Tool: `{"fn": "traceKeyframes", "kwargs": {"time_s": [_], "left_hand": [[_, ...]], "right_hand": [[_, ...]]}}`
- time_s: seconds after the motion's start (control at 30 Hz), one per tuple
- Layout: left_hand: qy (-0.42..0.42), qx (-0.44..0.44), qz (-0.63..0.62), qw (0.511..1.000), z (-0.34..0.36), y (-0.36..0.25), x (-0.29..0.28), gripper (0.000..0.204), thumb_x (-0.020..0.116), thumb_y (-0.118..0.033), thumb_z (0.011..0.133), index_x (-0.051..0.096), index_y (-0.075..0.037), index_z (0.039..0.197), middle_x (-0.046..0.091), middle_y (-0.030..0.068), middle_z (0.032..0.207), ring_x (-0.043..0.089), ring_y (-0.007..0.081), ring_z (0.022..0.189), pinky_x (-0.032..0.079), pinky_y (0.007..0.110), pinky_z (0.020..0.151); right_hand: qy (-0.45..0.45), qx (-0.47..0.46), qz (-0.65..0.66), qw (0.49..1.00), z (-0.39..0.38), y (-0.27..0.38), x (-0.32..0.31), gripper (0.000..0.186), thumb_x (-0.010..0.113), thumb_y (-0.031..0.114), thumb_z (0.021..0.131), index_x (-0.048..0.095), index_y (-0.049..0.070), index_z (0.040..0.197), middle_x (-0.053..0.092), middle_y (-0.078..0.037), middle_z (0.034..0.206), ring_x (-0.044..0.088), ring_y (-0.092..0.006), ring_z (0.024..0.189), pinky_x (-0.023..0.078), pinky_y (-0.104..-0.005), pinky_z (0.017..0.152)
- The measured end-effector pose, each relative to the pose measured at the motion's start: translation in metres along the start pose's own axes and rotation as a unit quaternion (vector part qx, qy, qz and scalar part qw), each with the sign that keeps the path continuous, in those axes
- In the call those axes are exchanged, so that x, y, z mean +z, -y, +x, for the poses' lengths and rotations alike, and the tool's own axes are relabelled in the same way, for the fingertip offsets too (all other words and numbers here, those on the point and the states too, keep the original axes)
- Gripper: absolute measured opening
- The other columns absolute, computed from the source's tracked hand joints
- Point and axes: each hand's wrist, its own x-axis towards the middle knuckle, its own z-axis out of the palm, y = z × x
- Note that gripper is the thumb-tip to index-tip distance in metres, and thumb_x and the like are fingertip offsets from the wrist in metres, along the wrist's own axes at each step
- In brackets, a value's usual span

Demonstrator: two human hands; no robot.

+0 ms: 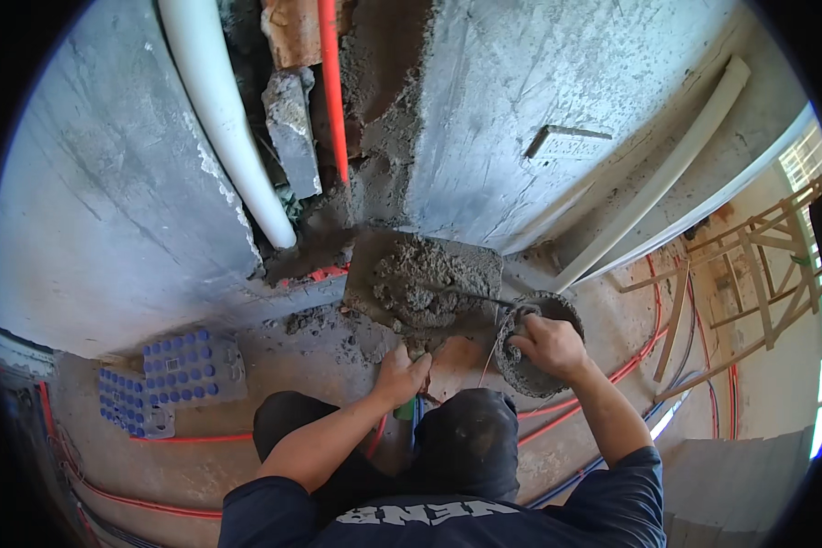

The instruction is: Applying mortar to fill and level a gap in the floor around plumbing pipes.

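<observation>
Two bare hands are at work low over the floor [301,475], near the foot of a rough grey wall [511,110]. The right hand [553,347] has its fingers curled around the handle of a trowel [479,296], above the mouth of a mortar-smeared bucket [573,317]; the trowel's dark blade reaches left into wet grey mortar [416,290] heaped on a flat board [363,263]. The left hand [400,376] is at the board's near edge, its fingers bunched – the grip is partly hidden, so I cannot tell whether they are closed on the board or only against it

Beyond the board, a thick white pipe [228,119] and a thin red pipe [332,91] come down along an open, rough gap in the wall. Blue-capped bottles [181,370] stand at the left, and red tubing [626,367] runs over the floor at the right – a wooden frame [756,274] is farther off
</observation>
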Motion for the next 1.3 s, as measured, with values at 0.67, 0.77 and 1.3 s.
{"fn": "traceKeyframes", "kwargs": {"time_s": [0.67,0.77,1.3], "left_hand": [[-0.057,0.264,0.242,0.932,-0.004,0.008,-0.031,0.028,0.063,-0.028,0.085,0.057,0.000,0.082,0.059,0.0131,0.064,0.055,0.0310,0.055,0.043,0.042,0.053],[-0.038,0.164,0.177,0.970,-0.014,-0.006,-0.023,0.024,0.060,-0.025,0.085,0.056,-0.002,0.083,0.057,0.0110,0.061,0.054,0.0288,0.053,0.042,0.041,0.051],[-0.091,-0.032,-0.128,0.987,0.012,0.004,-0.021,0.014,0.056,-0.016,0.080,0.052,-0.005,0.071,0.052,0.0069,0.051,0.045,0.0179,0.040,0.041,0.030,0.041]], "right_hand": [[-0.451,-0.211,-0.149,0.854,0.135,0.023,-0.036,0.035,0.070,0.036,0.081,0.062,0.005,0.096,0.060,-0.006,0.081,0.056,-0.0223,0.057,0.044,-0.0321,0.049],[-0.450,-0.195,-0.065,0.869,0.168,0.061,-0.042,0.034,0.071,0.038,0.084,0.064,0.005,0.086,0.061,-0.005,0.075,0.055,-0.0172,0.056,0.044,-0.0306,0.047],[-0.330,-0.056,0.528,0.780,0.278,0.232,-0.092,0.029,0.051,0.035,0.101,0.049,0.009,0.088,0.048,0.000,0.056,0.041,-0.0092,0.044,0.032,-0.0232,0.040]]}}
